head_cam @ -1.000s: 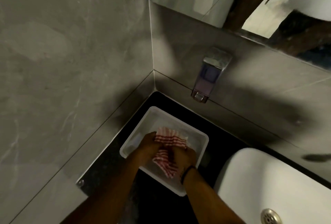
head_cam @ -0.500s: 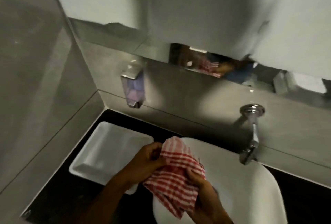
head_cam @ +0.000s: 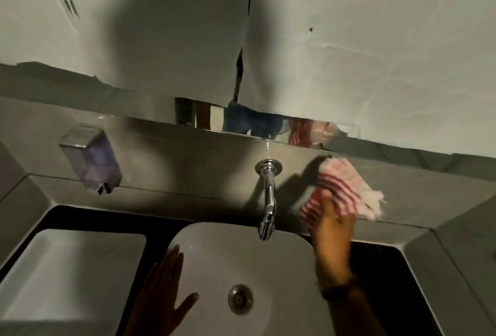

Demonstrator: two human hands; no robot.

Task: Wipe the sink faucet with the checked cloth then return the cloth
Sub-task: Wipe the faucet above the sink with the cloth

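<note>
Right hand [head_cam: 331,224] raised, clamped on checked cloth [head_cam: 339,188] beside faucet [head_cam: 268,198]; left hand [head_cam: 167,286] flat, fingers spread, on sink [head_cam: 281,268] rim

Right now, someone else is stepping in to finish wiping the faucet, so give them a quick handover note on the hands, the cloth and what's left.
Right hand: raised, gripping the red checked cloth beside the faucet, to its right; cloth not yet touching it.
Left hand: open, empty, resting at the left rim of the white sink.
White tray, left of the sink, holds nothing.
Done: cloth picked up and brought to the faucet.
Left: wipe the faucet, then put the cloth back, likely in the tray.
</note>
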